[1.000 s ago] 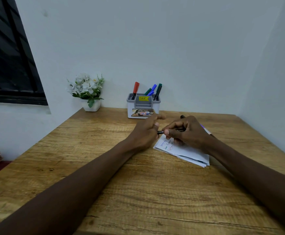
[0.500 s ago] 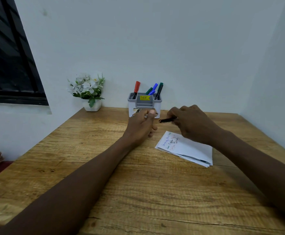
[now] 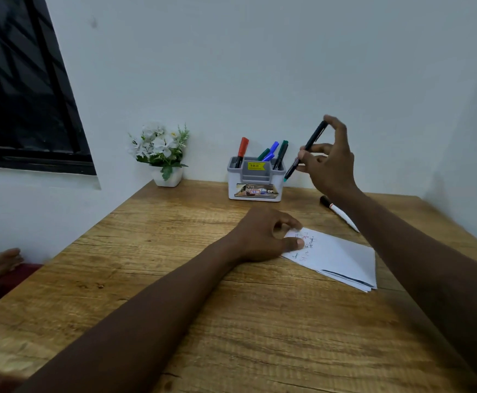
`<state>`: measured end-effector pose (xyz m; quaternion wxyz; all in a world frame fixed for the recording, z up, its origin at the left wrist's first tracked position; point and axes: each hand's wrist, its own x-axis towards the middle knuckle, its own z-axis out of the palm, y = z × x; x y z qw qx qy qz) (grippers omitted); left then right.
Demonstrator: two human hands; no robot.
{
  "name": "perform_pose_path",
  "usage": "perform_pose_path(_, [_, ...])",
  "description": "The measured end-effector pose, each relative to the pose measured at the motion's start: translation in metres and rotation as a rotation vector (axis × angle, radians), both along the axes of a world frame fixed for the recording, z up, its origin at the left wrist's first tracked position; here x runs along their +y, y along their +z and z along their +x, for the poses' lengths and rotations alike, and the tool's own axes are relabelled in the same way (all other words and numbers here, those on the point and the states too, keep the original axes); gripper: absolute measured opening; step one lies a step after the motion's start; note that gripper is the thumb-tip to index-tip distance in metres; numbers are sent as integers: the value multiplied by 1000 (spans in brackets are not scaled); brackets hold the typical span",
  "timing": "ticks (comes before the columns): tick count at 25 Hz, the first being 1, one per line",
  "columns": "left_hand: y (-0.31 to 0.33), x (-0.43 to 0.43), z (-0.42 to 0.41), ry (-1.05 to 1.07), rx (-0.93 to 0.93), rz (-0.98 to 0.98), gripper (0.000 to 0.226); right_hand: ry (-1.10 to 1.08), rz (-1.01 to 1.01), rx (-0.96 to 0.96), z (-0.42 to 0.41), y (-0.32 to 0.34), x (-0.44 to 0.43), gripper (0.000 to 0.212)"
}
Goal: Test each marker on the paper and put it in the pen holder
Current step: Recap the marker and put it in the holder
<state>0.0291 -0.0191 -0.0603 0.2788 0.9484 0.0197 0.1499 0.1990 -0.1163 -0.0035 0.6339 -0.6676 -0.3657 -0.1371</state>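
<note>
The left forearm runs up from the lower left of the frame across the wooden table (image 3: 174, 279). The left hand (image 3: 268, 236) sits at centre, its fingers curled, with the thumb and a fingertip on the scribbled left corner of the paper (image 3: 342, 256). I cannot tell whether they pinch the sheet or only press it.

Right of centre, a white marker with a black cap (image 3: 338, 211) lies on the table, partly behind the right forearm. Above it, the right hand (image 3: 330, 165) is raised and pinches a black marker (image 3: 306, 150) between thumb and fingers. The marker is tilted, with its teal tip pointing down-left, just beside the right end of the pen holder (image 3: 255, 180). The holder stands against the wall with red, green and blue markers in it. A small pot of white flowers (image 3: 162, 154) stands to its left.
</note>
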Motion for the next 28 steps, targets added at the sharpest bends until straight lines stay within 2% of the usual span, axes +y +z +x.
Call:
perform_pose_path(4, [-3, 2, 3, -13, 5, 15, 38, -10, 95, 108, -1, 10, 28, 72])
perform_pose_path(11, [-1, 1, 3, -16, 35, 0, 39, -153, 69, -11, 9, 9, 61, 69])
perform_pose_path(17, [-1, 2, 3, -20, 42, -5, 39, -262, 116, -13, 18, 11, 63, 70])
perform_pose_path(24, [-2, 2, 4, -19, 42, -14, 39, -202, -189, -74, 24, 0, 59, 74])
perform_pose_path(28, [-2, 2, 4, -25, 45, -6, 39, -198, -236, -42, 34, -11, 68, 69])
